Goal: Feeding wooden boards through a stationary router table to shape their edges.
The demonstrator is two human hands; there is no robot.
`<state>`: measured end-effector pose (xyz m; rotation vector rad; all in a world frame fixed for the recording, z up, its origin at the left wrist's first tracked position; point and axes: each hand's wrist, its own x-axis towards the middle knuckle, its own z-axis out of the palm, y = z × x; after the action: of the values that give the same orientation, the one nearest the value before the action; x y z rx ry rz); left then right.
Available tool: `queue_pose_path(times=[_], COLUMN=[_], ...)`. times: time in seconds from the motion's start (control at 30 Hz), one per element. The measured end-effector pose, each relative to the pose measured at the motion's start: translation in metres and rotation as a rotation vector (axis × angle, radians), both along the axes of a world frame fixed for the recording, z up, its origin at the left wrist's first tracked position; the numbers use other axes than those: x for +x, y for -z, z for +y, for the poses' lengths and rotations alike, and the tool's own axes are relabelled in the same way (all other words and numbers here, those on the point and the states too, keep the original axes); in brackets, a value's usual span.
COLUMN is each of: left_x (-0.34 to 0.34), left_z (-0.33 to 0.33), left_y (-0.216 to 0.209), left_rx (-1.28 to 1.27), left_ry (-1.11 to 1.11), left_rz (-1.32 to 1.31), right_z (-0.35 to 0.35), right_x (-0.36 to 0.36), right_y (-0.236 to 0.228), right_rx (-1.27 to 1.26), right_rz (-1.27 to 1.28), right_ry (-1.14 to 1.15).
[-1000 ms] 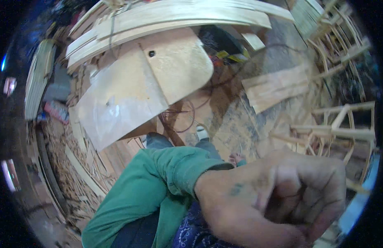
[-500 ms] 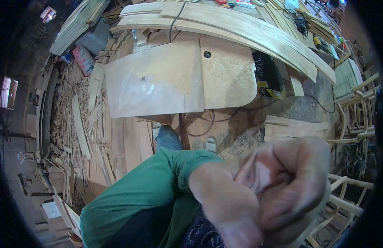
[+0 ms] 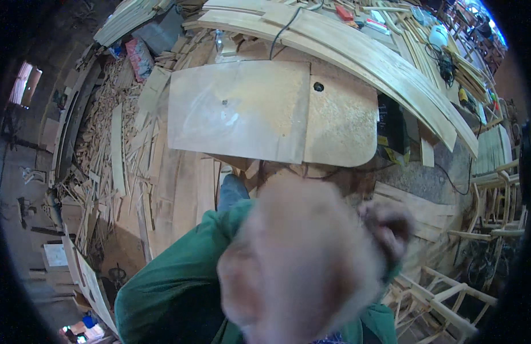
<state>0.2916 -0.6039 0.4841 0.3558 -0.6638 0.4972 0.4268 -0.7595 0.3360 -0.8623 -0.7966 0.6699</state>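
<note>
My left hand is raised close in front of me, large and smeared by motion, so its fingers cannot be read. Its green sleeve comes up from the lower left. Just right of it and partly behind it shows my right hand, blurred, with its fingers curled in. Whatever the curled fingers hold, if anything, is hidden. Both hands are apart from the work table, whose pale, dusty top lies beyond them. A dark round hole is set in the top's right part.
Long pale boards lie across the far side. Wood offcuts pile up at the left. Flat planks rest on the floor at the right, near wooden chair frames. A black box stands beside the table; a cable trails nearby.
The hands have shifted left in view; my left hand now covers the middle and the right hand shows separately beside it. The view has turned, so the table appears farther right.
</note>
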Motion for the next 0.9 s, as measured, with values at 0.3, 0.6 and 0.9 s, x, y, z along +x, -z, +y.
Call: queue_pose_path(times=[0.3, 0.6, 0.9], left_x=[-0.011, -0.005, 0.014], left_z=[0.021, 0.039, 0.060], left_y=[0.009, 0.012, 0.008], left_rx=[0.603, 0.802, 0.773], left_ry=[-0.536, -0.489, -0.446], left_rz=[-0.245, -0.314, -0.348], right_z=[0.055, 0.062, 0.076], right_x=[-0.012, 0.001, 0.015], right_y=[-0.144, -0.148, -0.143], right_rx=[0.722, 0.708, 0.707], right_rz=[-0.200, -0.295, -0.373], right_ry=[-0.834, -0.786, -0.905])
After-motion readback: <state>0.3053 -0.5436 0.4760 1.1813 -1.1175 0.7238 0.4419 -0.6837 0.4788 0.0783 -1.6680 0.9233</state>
